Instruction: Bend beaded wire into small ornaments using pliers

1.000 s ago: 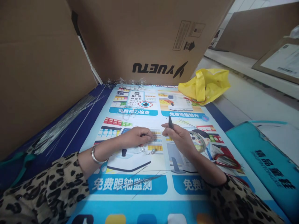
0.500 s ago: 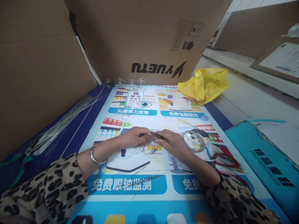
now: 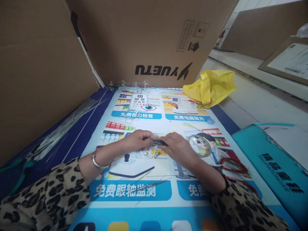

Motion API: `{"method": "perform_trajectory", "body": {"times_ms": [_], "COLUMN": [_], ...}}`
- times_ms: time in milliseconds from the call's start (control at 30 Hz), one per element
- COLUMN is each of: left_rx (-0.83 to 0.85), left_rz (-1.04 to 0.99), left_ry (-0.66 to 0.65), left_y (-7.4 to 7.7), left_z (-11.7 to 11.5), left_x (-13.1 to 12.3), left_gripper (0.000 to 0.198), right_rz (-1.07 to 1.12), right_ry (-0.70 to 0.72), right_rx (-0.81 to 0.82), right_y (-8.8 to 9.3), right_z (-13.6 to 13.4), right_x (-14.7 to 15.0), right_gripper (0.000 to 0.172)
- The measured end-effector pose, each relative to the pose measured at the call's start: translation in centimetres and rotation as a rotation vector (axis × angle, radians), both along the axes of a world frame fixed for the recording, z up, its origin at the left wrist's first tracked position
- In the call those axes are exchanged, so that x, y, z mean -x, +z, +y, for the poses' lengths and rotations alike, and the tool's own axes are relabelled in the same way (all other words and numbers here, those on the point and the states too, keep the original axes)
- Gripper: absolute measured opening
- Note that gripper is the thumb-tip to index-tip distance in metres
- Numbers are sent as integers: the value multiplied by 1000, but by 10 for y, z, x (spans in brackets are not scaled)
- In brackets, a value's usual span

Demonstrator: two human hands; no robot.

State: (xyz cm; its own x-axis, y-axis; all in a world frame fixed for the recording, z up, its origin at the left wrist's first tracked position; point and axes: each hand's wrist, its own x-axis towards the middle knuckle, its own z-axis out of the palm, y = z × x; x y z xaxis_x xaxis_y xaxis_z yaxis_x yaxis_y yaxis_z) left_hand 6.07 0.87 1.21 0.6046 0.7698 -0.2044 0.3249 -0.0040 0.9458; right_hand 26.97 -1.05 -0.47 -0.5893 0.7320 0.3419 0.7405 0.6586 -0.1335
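Observation:
My left hand (image 3: 137,140) rests on a printed poster mat (image 3: 134,192), fingers pinched on a small wire-and-bead piece (image 3: 149,155) that hangs just below them. My right hand (image 3: 179,148) is closed round a dark slim tool (image 3: 158,142), its tip pointing left and meeting the left fingertips. Both arms wear leopard-print sleeves, and a silver bangle (image 3: 96,161) sits on the left wrist. A small round clear dish (image 3: 199,145) lies just right of my right hand.
Large cardboard boxes (image 3: 154,38) wall the back and left. A bundle of thin metal wires (image 3: 60,131) lies at left. A yellow plastic bag (image 3: 211,86) sits at back right, red-handled pliers (image 3: 232,166) at right, a teal folder (image 3: 274,163) beyond them.
My right hand swung the dark tool down from upright to lie level and moved left until it met the left fingertips. The left hand has stayed put.

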Motion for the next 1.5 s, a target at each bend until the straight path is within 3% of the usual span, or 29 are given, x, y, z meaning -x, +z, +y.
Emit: {"method": "perform_trajectory", "body": {"times_ms": [833, 1500], "left_rx": [1, -58], "left_rz": [9, 43], "left_ry": [-25, -13], "left_y": [-1, -5], "left_z": [3, 2], "left_x": [4, 4], "left_gripper": [13, 13], "right_rz": [-337, -325], "right_ry": [-48, -46], "right_rx": [-247, -191], "right_y": [6, 7], "right_z": [3, 1], "right_x": [-6, -5], "right_gripper": [21, 15]}}
